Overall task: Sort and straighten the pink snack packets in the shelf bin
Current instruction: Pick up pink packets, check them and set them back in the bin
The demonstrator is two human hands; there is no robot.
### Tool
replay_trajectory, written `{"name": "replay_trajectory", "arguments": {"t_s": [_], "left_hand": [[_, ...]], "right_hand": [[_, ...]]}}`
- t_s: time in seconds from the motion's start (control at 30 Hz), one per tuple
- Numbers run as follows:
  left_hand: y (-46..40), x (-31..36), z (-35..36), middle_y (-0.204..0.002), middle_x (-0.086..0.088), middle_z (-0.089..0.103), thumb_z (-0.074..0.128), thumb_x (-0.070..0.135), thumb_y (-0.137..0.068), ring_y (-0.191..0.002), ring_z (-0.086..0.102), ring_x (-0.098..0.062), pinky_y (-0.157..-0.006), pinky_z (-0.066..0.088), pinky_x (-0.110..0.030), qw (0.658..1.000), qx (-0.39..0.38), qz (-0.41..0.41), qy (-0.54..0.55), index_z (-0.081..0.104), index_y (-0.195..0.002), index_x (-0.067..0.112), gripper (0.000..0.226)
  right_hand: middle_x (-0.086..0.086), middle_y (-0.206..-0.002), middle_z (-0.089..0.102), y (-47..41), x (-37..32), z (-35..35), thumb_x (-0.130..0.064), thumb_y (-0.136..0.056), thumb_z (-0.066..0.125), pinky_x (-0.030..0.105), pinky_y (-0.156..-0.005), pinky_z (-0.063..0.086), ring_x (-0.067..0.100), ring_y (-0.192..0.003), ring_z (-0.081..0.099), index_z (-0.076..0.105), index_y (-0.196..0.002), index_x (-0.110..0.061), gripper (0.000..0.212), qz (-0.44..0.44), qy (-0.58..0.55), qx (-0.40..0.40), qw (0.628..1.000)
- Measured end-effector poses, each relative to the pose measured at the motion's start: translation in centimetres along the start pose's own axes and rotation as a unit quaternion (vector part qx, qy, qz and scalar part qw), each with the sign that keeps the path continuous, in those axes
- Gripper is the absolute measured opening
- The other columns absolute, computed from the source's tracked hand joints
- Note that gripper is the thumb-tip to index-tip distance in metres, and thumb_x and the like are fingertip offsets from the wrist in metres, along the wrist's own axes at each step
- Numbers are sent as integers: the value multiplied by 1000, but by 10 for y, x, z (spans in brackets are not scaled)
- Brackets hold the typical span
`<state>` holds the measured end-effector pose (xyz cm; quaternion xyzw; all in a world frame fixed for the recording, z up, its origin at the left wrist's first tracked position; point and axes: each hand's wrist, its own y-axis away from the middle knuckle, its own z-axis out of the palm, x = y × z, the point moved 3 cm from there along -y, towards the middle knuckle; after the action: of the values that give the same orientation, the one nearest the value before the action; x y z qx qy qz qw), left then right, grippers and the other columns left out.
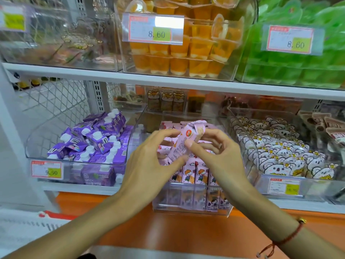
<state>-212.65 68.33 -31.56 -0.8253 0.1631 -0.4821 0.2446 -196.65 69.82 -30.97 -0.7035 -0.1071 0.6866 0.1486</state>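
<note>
Between both hands' fingers (188,144): one pink packet (182,144), pinched; purple cartons (93,144) left, koala packets (283,156) right, clear bin (192,206) below.

Bins (194,208): clear hard plastic, glossy, glare on the walls. Pink packets (188,170): smooth printed film or coated card, slight sheen. Purple cartons (97,176), left: glossy, white plastic caps. Shelf (168,82): white, smooth, matt. Counter (186,232), near: orange, smooth, semi-gloss. Bracelet (291,237): red cord.
</note>
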Motion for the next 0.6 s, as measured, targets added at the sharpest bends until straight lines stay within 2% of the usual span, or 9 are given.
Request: {"name": "replay_trajectory", "arguments": {"t_s": [0.1,0.2,0.3,0.33,0.4,0.47,0.6], "left_hand": [[-1,-1,2,-98,27,66,79,40,-72,-90,63,6,-72,55,-19,999,-8,-31,41,59,-109,48,42],[-4,-1,2,-91,25,70,77,27,-76,-84,67,6,-68,52,-10,986,-37,-95,133,64,-109,38,37],[-4,-2,7,-80,25,72,70,22,-83,-75,68,6,-59,51,-9,946,-106,-188,242,65,-97,36,20],[-3,-2,8,-81,18,74,68,23,-85,-74,69,4,-59,52,-11,931,-124,-218,266,67,-98,31,16],[0,-3,10,-92,5,76,66,26,-86,-79,70,1,-60,54,-14,917,-146,-252,274,69,-111,20,26],[0,-3,10,-103,0,74,65,25,-87,-86,70,-1,-62,55,-15,914,-149,-264,270,65,-122,16,36],[-4,-3,8,-103,8,74,59,22,-92,-90,69,1,-66,55,-14,924,-150,-236,262,61,-125,26,33]], "right_hand": [[-8,-97,71,1,-3,1,-28,-73,77,21,-74,56,10,-85,70,66,-101,-18,31,19,7,-19,1000],[-8,-100,71,-2,-6,-2,-28,-83,70,16,-67,53,3,-82,68,68,-106,-18,26,54,13,-59,997],[5,-96,70,-6,-3,-7,-24,-86,67,18,-67,53,8,-70,64,68,-106,-12,23,106,14,-77,991],[11,-94,69,-6,-1,-8,-24,-86,67,20,-68,55,10,-70,63,68,-106,-10,24,122,9,-83,989],[18,-96,69,-5,2,-9,-24,-86,67,24,-74,57,16,-75,62,67,-106,-7,26,144,2,-89,986],[15,-93,69,-4,3,-9,-25,-85,68,23,-75,57,15,-76,63,66,-107,-8,28,147,-1,-91,985],[-1,-86,70,-5,1,-8,-25,-85,69,20,-73,54,8,-74,65,62,-117,-22,33,128,-8,-97,987]]}}
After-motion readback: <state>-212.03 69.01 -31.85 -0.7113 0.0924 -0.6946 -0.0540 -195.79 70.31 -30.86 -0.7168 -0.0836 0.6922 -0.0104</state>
